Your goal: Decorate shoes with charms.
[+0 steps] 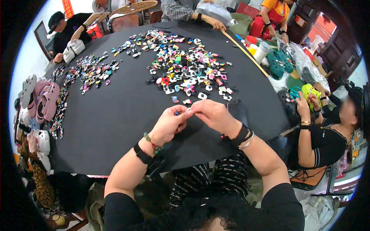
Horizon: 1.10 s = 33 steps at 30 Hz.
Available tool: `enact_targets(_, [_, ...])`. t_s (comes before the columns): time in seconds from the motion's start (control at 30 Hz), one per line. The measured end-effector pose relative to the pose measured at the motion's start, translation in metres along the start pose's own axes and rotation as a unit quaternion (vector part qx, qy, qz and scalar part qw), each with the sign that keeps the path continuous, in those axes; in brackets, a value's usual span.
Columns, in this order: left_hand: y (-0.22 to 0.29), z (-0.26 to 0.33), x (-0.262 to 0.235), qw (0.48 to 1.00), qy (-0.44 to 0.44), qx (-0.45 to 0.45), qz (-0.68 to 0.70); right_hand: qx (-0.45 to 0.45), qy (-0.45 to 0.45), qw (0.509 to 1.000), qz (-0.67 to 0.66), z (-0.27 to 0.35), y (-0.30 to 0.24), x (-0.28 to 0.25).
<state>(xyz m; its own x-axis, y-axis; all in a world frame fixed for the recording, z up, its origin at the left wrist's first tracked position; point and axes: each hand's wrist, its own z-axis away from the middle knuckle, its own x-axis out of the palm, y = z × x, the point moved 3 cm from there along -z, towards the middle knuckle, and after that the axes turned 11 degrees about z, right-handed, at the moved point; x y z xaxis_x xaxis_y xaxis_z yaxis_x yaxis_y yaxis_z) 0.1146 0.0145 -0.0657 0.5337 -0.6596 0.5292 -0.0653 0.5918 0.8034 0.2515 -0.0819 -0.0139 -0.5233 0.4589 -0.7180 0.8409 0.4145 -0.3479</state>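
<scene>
Over the near middle of the black table, my left hand and my right hand meet fingertip to fingertip. Both are closed in a pinch on a small whitish charm, mostly hidden by the fingers. A bit of blue shows inside the curled fingers of my left hand; what it is I cannot tell. Just beyond my hands lie two loose charms, a blue one and a yellow-green one. Farther off spreads a large pile of colourful shoe charms, many with black backs.
Another charm pile lies at the left, near pink clogs and a white clog. A yellow strip runs along the right edge by teal clogs. Co-workers sit around the table; one at right handles a lime-green clog.
</scene>
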Motion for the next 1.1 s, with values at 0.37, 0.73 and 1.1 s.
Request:
enact_targets(0.37, [0.003,0.002,-0.001,0.999,-0.017,0.002,0.038,0.237,0.007,0.957,0.168,0.019,0.07,-0.067])
enact_targets(0.73, [0.008,0.0,-0.009,0.998,-0.02,0.031,0.051,0.305,-0.156,0.916,0.211,0.072,0.144,-0.078])
enact_targets(1.1, [0.015,-0.006,-0.016,0.985,-0.015,0.063,0.163,0.458,-0.001,0.889,-0.017,0.098,0.152,-0.093])
